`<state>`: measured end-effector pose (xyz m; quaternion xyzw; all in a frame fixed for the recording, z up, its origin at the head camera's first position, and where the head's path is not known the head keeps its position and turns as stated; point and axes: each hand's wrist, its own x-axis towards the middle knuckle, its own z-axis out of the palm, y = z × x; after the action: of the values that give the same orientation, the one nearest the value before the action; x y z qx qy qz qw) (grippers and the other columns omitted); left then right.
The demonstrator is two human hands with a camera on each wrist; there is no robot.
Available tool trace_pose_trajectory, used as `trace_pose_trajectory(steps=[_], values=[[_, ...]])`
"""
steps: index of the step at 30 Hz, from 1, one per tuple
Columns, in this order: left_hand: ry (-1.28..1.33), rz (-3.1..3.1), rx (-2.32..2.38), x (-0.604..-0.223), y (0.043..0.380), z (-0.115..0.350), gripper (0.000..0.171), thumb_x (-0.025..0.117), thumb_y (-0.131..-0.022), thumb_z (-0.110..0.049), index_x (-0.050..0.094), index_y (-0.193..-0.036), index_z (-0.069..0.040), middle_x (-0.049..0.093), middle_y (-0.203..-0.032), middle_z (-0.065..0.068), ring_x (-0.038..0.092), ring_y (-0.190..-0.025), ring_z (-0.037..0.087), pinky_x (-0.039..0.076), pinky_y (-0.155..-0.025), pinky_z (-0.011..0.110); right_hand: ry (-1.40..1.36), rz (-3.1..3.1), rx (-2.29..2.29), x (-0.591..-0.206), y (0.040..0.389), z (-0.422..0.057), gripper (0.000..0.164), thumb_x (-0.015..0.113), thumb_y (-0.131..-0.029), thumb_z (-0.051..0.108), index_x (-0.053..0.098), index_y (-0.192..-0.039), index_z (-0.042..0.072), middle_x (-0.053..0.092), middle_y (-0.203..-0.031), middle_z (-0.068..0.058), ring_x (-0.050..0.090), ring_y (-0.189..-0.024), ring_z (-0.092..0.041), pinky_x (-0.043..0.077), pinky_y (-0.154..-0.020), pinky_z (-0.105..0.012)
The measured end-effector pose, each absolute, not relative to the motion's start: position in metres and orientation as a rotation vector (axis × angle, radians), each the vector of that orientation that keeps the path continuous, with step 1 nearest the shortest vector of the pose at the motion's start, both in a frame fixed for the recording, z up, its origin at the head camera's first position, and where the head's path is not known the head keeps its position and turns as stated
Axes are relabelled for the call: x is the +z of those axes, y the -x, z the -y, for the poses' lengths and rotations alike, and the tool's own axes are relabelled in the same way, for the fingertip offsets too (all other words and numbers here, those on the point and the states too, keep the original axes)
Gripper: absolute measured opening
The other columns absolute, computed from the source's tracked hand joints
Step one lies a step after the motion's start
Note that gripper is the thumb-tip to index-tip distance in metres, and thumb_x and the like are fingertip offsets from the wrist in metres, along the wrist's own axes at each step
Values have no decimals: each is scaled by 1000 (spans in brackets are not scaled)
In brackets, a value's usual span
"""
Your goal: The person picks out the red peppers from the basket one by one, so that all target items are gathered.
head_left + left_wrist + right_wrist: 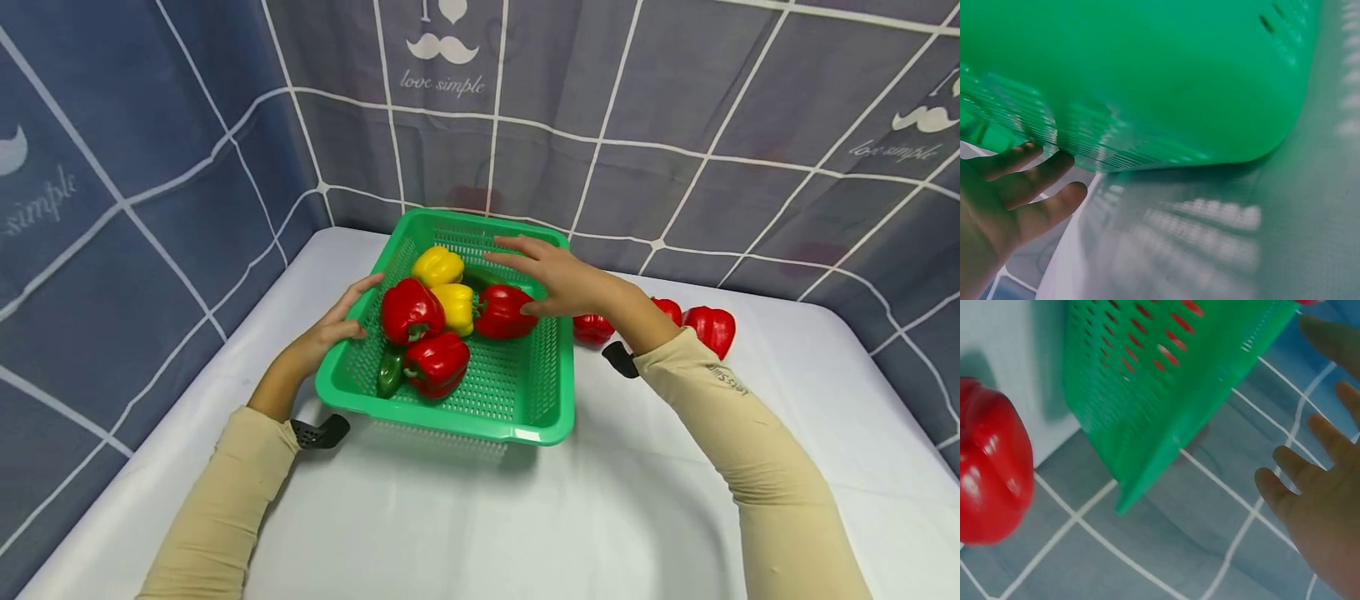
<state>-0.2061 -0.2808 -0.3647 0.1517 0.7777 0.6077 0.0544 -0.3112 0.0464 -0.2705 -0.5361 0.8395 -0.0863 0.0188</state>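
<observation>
A green plastic basket (491, 427) stands on the white table. Inside lie a yellow bell pepper (438, 267) at the back, a second one in the middle, and three red bell peppers (437, 365). One dark green vegetable (390, 372) shows at the front left, another partly hidden at the back. My left hand (330, 329) is at the basket's left wall, its fingers extended with fingertips right at the side. Over the right part of the basket hovers my right hand (558, 275), fingers spread and holding nothing, its thumb overlapping the rightmost red pepper in the head view.
Right of the basket, several more red bell peppers (709, 330) lie on the table (600, 508), partly hidden behind my right forearm. A grey-blue curtain (555, 108) with white grid lines hangs around the back and sides.
</observation>
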Motion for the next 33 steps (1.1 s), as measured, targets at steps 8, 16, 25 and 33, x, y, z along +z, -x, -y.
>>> trace_pose_trajectory(steps=[8, 16, 25, 33], values=[[-481, -2367, 1833, -364, 209, 278, 79, 36, -72, -2, 12, -146, -14, 0, -153, 7, 0, -136, 28, 12, -102, 59, 1406, -2510, -131, -290, 324, -44, 79, 71, -76, 13, 29, -143, 20, 16, -151, -9, 16, -137, -35, 20, -103, -61], [-501, -2374, 1835, -366, 206, 280, 80, 35, -71, -2, 11, -146, -13, 1, -153, 8, -2, -137, 28, 14, -101, 59, 1272, -2452, -26, -306, 333, -35, 81, 69, -77, 14, 27, -144, 28, 17, -151, -7, 24, -133, -36, 27, -101, -57], [-502, -2413, 1807, -368, 205, 280, 79, 36, -72, -3, 12, -146, -13, 4, -152, 9, -2, -138, 30, 15, -99, 60, 1279, -2443, -21, -313, 334, -24, 77, 68, -76, 8, 32, -141, 28, 36, -135, -7, 46, -114, -30, 46, -88, -43], [-497, -2413, 1805, -368, 206, 282, 79, 37, -72, -3, 12, -146, -14, 3, -152, 8, -2, -138, 29, 17, -99, 60, 1286, -2493, -78, -299, 333, -30, 74, 70, -73, 9, 38, -138, 27, 39, -127, -8, 46, -112, -28, 47, -87, -42]])
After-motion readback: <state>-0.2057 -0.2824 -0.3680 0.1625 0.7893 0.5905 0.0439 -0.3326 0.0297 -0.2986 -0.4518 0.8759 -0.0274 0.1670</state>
